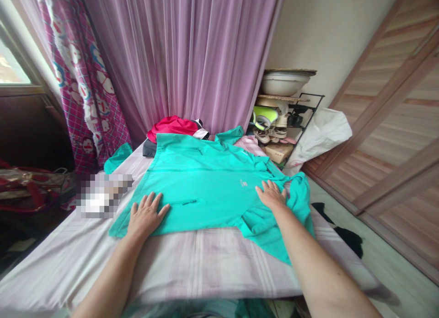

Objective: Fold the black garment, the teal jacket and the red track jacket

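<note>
A turquoise jacket (212,185) lies spread sideways on the bed, its hem toward the left and its collar end toward the right. Near the hem, my left hand (146,213) rests flat on the fabric with fingers spread, beside a zipped pocket. My right hand (272,193) lies on the chest part, close to a small pale logo, its fingers stretched out. Neither hand grips the cloth. One sleeve is bunched toward the right edge of the bed, and the other reaches to the far side.
Folded red clothing (174,128) sits at the bed's far edge, with a turquoise piece of cloth (118,158) to the left. A blurred-out patch (103,196) covers something nearby. Behind stand a purple curtain (192,57) and a shoe rack (279,126) with a white basin (284,83).
</note>
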Tool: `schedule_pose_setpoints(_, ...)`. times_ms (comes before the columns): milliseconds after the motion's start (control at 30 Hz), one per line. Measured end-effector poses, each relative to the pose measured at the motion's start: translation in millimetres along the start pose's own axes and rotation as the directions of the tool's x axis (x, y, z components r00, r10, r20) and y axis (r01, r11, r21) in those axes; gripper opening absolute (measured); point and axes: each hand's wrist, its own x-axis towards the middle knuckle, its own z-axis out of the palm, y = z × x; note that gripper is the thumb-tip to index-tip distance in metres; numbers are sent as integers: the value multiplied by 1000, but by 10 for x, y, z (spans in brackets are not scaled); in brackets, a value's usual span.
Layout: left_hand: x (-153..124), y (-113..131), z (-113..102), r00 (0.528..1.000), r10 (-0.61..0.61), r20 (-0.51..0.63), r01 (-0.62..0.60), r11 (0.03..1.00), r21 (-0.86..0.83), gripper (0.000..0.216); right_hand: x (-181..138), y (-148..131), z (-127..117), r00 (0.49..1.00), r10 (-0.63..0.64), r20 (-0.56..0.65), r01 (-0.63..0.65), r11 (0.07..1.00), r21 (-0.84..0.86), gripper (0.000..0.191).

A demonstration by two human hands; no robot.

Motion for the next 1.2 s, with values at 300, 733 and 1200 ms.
schedule_pose_setpoints(300,-24,46,-58,999,-18,42,17,999,38,65,-155,-46,-42,996,-82,-30,81,996,-27,64)
schedule_pose_setpoints(733,-42,57,-90,999,-14,39,13,999,34,63,-359,64,-210,935,-95,-340,121,991,57,49)
schedule_pose_setpoints(1200,-9,-7,22,999,9,-37,-10,1000,-18,62,-40,609,-280,885,425,-189,-292,824,485,24)
